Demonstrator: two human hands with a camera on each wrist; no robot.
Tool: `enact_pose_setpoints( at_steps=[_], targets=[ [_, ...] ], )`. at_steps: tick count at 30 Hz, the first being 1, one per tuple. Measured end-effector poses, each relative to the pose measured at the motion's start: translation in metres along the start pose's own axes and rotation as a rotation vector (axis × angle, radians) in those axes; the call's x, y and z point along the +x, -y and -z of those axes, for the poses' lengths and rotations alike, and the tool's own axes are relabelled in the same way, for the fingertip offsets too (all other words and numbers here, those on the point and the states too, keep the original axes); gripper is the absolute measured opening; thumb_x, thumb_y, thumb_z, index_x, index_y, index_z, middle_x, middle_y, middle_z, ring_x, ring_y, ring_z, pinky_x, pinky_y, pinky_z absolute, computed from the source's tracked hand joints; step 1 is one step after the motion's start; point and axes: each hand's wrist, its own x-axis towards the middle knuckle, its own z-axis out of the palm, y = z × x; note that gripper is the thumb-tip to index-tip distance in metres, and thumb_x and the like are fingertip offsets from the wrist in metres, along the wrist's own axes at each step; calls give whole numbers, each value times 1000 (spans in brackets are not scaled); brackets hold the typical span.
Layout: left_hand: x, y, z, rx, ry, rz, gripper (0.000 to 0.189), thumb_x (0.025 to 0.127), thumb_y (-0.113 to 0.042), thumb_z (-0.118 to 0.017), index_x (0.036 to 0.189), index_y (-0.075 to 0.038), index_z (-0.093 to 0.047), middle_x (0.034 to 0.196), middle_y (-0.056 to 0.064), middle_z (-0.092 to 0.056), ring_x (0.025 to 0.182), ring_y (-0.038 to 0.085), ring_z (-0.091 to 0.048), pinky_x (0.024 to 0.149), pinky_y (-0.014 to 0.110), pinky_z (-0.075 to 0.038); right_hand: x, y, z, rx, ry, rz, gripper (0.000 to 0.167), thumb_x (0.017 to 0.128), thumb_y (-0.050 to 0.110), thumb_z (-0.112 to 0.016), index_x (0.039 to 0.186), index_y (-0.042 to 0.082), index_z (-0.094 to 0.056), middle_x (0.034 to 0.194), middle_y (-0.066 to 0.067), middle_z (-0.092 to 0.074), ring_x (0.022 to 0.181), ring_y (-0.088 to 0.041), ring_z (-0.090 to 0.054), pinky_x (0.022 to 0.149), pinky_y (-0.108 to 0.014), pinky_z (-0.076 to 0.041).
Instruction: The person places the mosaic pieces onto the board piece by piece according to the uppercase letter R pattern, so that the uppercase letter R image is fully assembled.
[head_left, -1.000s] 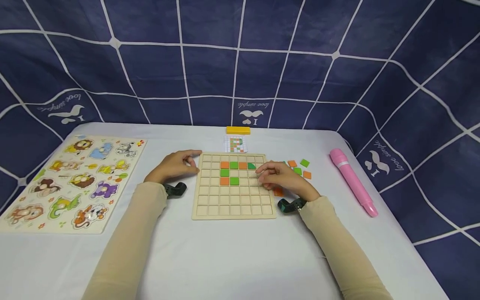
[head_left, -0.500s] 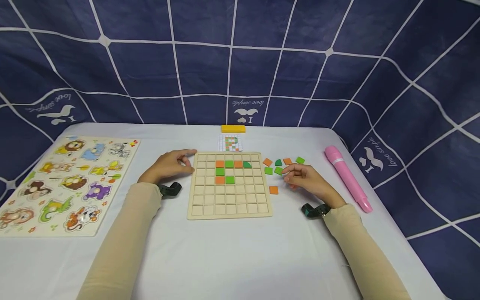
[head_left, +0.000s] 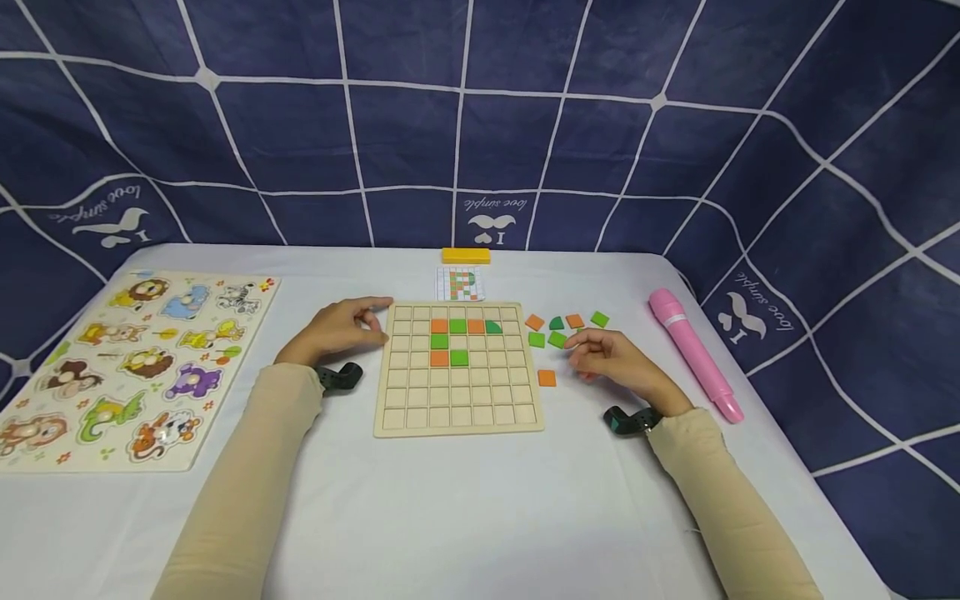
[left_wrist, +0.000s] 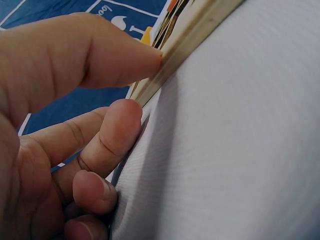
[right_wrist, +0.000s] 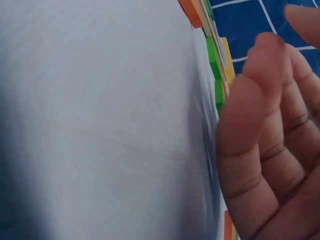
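Note:
A square wooden grid board point(head_left: 420, 398) lies in the middle of the head view. Orange tiles point(head_left: 439, 326), green tiles point(head_left: 459, 357) and a dark green quarter-round tile point(head_left: 492, 327) sit in its upper cells. My left hand point(head_left: 335, 329) touches the board's left edge with thumb and index finger; the left wrist view shows the thumb point(left_wrist: 120, 57) against the rim. Beside the loose tiles, my right hand point(head_left: 611, 362) has its fingers loosely bent and nothing in them. Its fingertips are near a loose green tile point(head_left: 557, 340). An orange tile point(head_left: 547, 378) lies nearer me.
Several other loose tiles, including a green one point(head_left: 600, 318), lie right of the board. A pattern card point(head_left: 460, 284) and a yellow block point(head_left: 466, 256) are behind it. An animal puzzle board point(head_left: 135, 367) stands left; a pink microphone point(head_left: 696, 354) lies far right.
My right hand has moved right, from over the board's right edge to the loose tiles. The left hand stays at the board's edge. The head view has shifted slightly.

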Motion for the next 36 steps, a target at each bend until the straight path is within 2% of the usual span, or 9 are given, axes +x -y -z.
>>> enact_pose_setpoints(
  at_steps=[6, 11, 19, 24, 28, 31, 36],
  targets=[
    [0, -1, -1, 13, -11, -1, 77, 87, -20, -82, 157, -4, -55, 97, 3, -70, 73, 18, -50, 71, 33, -39, 3, 4, -5, -53, 108, 17, 35, 95, -8, -69, 128, -18, -62, 97, -12, -70, 76, -11, -64, 70, -24, -53],
    [-1, -1, -1, 24, -21, 1, 77, 87, -20, -82, 157, -4, -55, 96, 3, -71, 72, 18, -50, 71, 33, -39, 5, 8, -9, -129, 140, 41, 33, 95, -6, -73, 125, -16, -64, 95, -10, -72, 74, -11, -64, 71, -22, -50],
    [-1, -2, -1, 17, -12, 8, 77, 87, -20, -82, 158, -5, -55, 97, 2, -70, 74, 18, -50, 73, 34, -40, 9, 9, -15, -239, 112, -22, 34, 88, -3, -81, 119, -11, -69, 91, -5, -70, 69, -10, -57, 66, -22, -47],
    [-1, -3, -2, 11, -21, 7, 77, 87, -20, -82, 158, -5, -55, 97, 3, -70, 74, 18, -50, 75, 35, -40, 10, 12, -21, -320, 72, -32, 26, 85, 0, -84, 108, -6, -72, 87, -3, -67, 69, -14, -54, 65, -23, -45],
    [-3, -1, -5, 14, -5, 13, 77, 87, -20, -82, 158, -4, -55, 97, 2, -71, 76, 18, -51, 79, 36, -40, 8, 11, -25, -363, 72, -45, 21, 85, 0, -85, 103, -3, -73, 86, -1, -66, 70, -16, -53, 65, -24, -44],
    [-5, 0, -6, 16, 5, 14, 78, 87, -21, -82, 158, -4, -54, 97, 1, -71, 77, 17, -52, 80, 36, -40, 6, 11, -27, -379, 75, -41, 20, 86, 1, -84, 103, -1, -73, 86, -1, -67, 70, -16, -54, 65, -24, -44],
    [-2, -1, -4, 21, -15, -1, 77, 87, -21, -82, 158, -5, -55, 98, 3, -71, 74, 17, -51, 78, 36, -40, 7, 12, -24, -373, 42, -1, 21, 87, 2, -83, 104, -1, -71, 90, -4, -67, 73, -15, -55, 68, -23, -46]
  ],
)
